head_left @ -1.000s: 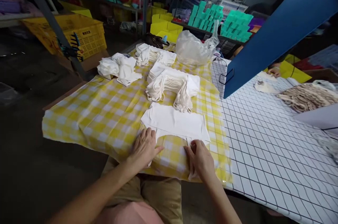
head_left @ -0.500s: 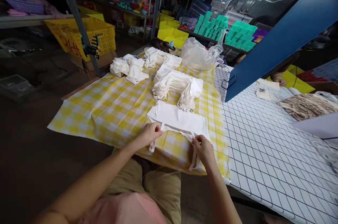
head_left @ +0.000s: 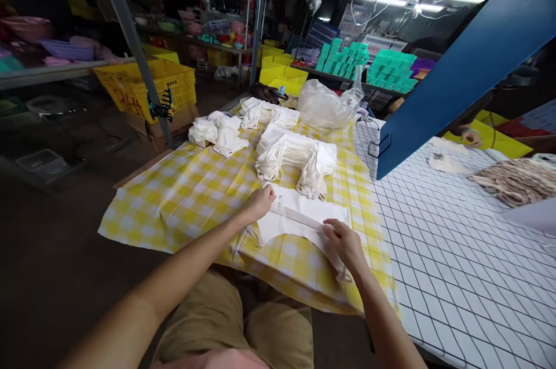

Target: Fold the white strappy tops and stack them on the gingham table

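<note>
A white camisole [head_left: 286,225] with thin straps lies spread flat near the front of the yellow checked cloth. My left hand [head_left: 261,201] is closed at its far left part, seemingly pinching a strap; the fingertips are partly hidden. At the right side of the camisole, my right hand [head_left: 345,243] pinches its edge, and a loose strap hangs below that hand. Just beyond lies a thick pile of folded white garments [head_left: 295,152]. Farther back are a second white pile [head_left: 267,112] and a crumpled white heap [head_left: 219,131].
The yellow checked cloth [head_left: 174,201] covers the table. A clear plastic bag [head_left: 325,103] sits at its back. To the right are a white grid-patterned table [head_left: 434,253], a slanting blue panel [head_left: 460,73] and a brown fabric pile [head_left: 516,181]. Another person's hand [head_left: 471,137] shows beyond.
My left hand has moved up and away from me, over the camisole's left part. The straps that hung toward me on the left now lie over the fabric. My right hand stays at the right side.
</note>
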Available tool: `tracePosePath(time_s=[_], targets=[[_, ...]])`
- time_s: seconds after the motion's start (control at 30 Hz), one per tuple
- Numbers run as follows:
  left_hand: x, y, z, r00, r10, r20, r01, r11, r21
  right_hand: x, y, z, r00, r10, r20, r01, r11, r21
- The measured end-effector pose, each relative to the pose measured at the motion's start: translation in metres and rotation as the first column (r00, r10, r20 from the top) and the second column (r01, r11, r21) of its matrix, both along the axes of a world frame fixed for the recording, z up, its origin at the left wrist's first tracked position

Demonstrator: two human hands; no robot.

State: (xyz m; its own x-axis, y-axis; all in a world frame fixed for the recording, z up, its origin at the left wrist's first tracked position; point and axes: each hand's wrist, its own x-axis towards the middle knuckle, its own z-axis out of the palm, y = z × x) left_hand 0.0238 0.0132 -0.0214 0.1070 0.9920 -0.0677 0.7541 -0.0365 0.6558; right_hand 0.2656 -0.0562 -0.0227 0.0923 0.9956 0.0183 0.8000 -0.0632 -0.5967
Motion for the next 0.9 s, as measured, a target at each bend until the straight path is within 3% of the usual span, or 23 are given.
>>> tracePosePath(time_s=[0.33, 0.7, 0.9], targets=[[0.005, 0.018, -0.023, 0.986, -0.053, -0.156, 0.052, 0.999, -0.012, 0.006, 0.028, -0.012, 0.994, -0.072, 0.077, 0.074, 0.997, -0.029], [0.007, 0.014, -0.012, 0.98, -0.043, -0.194, 0.036, 0.999, -0.039, 0.0, 0.033, -0.009, 0.973, -0.195, 0.122, 0.206, 0.975, -0.085], [0.007, 0.014, -0.011, 0.991, -0.017, -0.134, 0.011, 0.999, -0.041, 0.003, 0.03, -0.01, 0.977, -0.215, -0.001, 0.214, 0.973, -0.087]])
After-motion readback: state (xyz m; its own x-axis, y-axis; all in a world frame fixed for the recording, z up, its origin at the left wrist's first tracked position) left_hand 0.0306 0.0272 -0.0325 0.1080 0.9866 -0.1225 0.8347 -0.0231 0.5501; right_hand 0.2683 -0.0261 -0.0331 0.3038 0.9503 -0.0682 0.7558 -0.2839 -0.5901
